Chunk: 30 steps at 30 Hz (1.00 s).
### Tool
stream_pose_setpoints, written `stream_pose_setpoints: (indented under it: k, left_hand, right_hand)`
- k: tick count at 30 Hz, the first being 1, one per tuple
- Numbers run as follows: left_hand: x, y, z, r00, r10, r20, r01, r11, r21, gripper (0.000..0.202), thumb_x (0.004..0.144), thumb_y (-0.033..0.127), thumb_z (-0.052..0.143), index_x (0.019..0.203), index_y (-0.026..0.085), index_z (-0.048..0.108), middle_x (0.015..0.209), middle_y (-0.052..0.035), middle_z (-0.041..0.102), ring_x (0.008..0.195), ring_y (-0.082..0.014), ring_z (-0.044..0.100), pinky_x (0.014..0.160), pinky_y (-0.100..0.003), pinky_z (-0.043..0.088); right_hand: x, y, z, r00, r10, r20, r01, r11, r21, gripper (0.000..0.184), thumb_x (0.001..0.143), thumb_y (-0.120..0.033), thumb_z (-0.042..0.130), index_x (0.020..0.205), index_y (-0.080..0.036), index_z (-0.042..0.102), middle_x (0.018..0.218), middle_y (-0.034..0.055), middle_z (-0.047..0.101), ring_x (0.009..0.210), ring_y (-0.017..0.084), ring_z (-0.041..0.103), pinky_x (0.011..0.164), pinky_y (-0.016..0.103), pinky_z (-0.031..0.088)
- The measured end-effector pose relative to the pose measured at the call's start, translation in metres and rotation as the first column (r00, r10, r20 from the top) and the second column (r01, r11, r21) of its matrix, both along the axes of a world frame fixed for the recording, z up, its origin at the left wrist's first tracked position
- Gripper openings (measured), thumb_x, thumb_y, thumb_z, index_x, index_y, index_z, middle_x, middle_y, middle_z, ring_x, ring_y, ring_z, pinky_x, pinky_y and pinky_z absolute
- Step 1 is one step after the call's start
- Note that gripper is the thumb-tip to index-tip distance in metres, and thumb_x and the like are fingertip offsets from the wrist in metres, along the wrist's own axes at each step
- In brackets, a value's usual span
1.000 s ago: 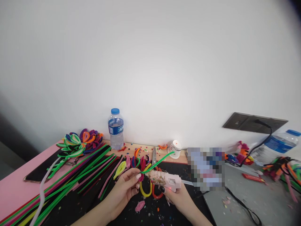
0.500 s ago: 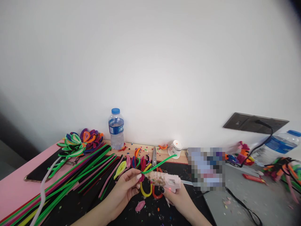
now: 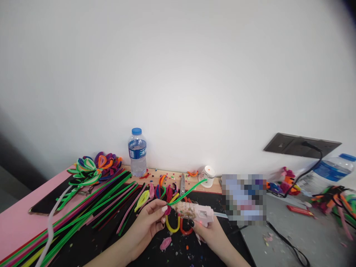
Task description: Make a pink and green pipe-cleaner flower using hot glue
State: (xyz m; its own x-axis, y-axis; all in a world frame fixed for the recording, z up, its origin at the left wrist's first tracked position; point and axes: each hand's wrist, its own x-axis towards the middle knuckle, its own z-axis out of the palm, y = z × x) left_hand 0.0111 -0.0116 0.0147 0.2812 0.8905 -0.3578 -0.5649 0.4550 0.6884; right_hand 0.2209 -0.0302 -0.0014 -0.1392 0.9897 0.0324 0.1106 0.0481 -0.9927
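The left hand [image 3: 147, 226] is pinching the near end of a green pipe cleaner [image 3: 187, 192]; the right hand [image 3: 211, 233] is gripping a pink glue gun [image 3: 194, 212], its nozzle meeting that pinched end; a water bottle [image 3: 137, 152] is standing at the table's [image 3: 19, 226] far edge; scissors [image 3: 182, 184] and a small cup [image 3: 207, 175] are sitting to its right.

The glue gun [image 3: 198, 213] is pale pink, its front end crusted beige and brown. The pipe cleaner [image 3: 187, 191] is bright green. A yellow loop [image 3: 170, 228] and a red loop [image 3: 185, 231] lie on a black mat [image 3: 111, 248]. The table [image 3: 19, 222] is pink. The bottle [image 3: 137, 152] has a blue cap and a blue label.
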Motion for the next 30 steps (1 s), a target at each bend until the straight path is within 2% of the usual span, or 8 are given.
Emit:
stream_pose_setpoints:
  k: [3, 8, 12, 14, 17, 23, 30]
  left_hand:
    - [0.0, -0.001, 0.0, 1.0, 0.012, 0.004, -0.012, 1.0, -0.013, 0.025, 0.057, 0.024, 0.086, 0.072, 0.017, 0.067, 0.057, 0.0049, 0.06, 0.052, -0.0059, 0.053, 0.051, -0.015, 0.045]
    - [0.0, 0.0, -0.001, 0.998, 0.055, 0.004, -0.055, 0.998, -0.041, 0.026, 0.055, 0.021, 0.086, 0.073, 0.016, 0.068, 0.061, 0.0035, 0.064, 0.056, -0.0075, 0.058, 0.055, -0.016, 0.05]
    - [0.0, 0.002, -0.003, 0.997, 0.079, 0.017, -0.078, 0.996, -0.051, 0.022, 0.057, 0.017, 0.085, 0.073, 0.016, 0.069, 0.063, 0.0029, 0.064, 0.056, -0.0077, 0.059, 0.056, -0.017, 0.052]
    - [0.0, 0.002, -0.005, 0.996, 0.084, 0.02, -0.083, 0.995, -0.052, 0.021, 0.059, 0.015, 0.084, 0.073, 0.016, 0.069, 0.064, 0.0027, 0.064, 0.057, -0.0078, 0.06, 0.056, -0.017, 0.053]
    - [-0.001, 0.002, -0.007, 0.996, 0.087, 0.02, -0.086, 0.995, -0.053, 0.019, 0.061, 0.014, 0.083, 0.074, 0.016, 0.069, 0.064, 0.0029, 0.063, 0.056, -0.0075, 0.06, 0.055, -0.016, 0.053]
    - [0.0, 0.002, -0.005, 0.996, 0.084, 0.037, -0.081, 0.995, -0.064, 0.021, 0.058, 0.015, 0.085, 0.072, 0.016, 0.069, 0.062, 0.0033, 0.063, 0.055, -0.0072, 0.059, 0.055, -0.017, 0.053]
    - [0.0, 0.001, -0.004, 0.998, 0.062, 0.024, -0.061, 0.997, -0.053, 0.022, 0.058, 0.018, 0.085, 0.073, 0.016, 0.068, 0.061, 0.0037, 0.063, 0.055, -0.0075, 0.059, 0.056, -0.017, 0.052]
  right_hand:
    - [-0.001, 0.0, 0.0, 1.0, 0.001, 0.004, -0.001, 1.0, 0.002, 0.055, 0.069, -0.056, 0.068, 0.104, -0.013, 0.067, 0.067, 0.0055, 0.065, 0.064, 0.021, 0.06, 0.06, 0.03, 0.053]
    - [-0.001, 0.0, 0.004, 1.0, 0.005, 0.019, -0.004, 1.0, -0.029, 0.06, 0.068, -0.059, 0.067, 0.105, -0.012, 0.067, 0.059, 0.003, 0.062, 0.053, 0.018, 0.056, 0.056, 0.03, 0.052]
    - [-0.002, -0.001, 0.014, 0.998, 0.058, 0.01, -0.058, 0.998, 0.002, 0.051, 0.068, -0.052, 0.071, 0.101, -0.014, 0.069, 0.07, 0.0064, 0.068, 0.065, 0.022, 0.061, 0.073, 0.037, 0.053]
    - [-0.002, -0.001, 0.019, 0.996, 0.083, 0.013, -0.084, 0.996, 0.01, 0.047, 0.068, -0.05, 0.072, 0.099, -0.015, 0.07, 0.077, 0.0081, 0.069, 0.07, 0.023, 0.062, 0.077, 0.038, 0.052]
    - [-0.003, -0.001, 0.02, 0.995, 0.096, 0.022, -0.096, 0.995, 0.0, 0.047, 0.068, -0.05, 0.071, 0.1, -0.014, 0.07, 0.074, 0.0072, 0.068, 0.067, 0.022, 0.061, 0.073, 0.037, 0.053]
    - [-0.002, 0.0, 0.012, 0.996, 0.087, 0.018, -0.086, 0.995, -0.05, 0.049, 0.067, -0.052, 0.071, 0.098, -0.014, 0.071, 0.049, -0.0018, 0.054, 0.045, 0.014, 0.049, 0.05, 0.028, 0.049]
    - [-0.004, 0.0, 0.015, 0.999, 0.048, 0.009, -0.048, 0.998, -0.047, 0.052, 0.065, -0.056, 0.071, 0.094, -0.013, 0.071, 0.045, -0.0027, 0.05, 0.044, 0.014, 0.048, 0.048, 0.027, 0.048]
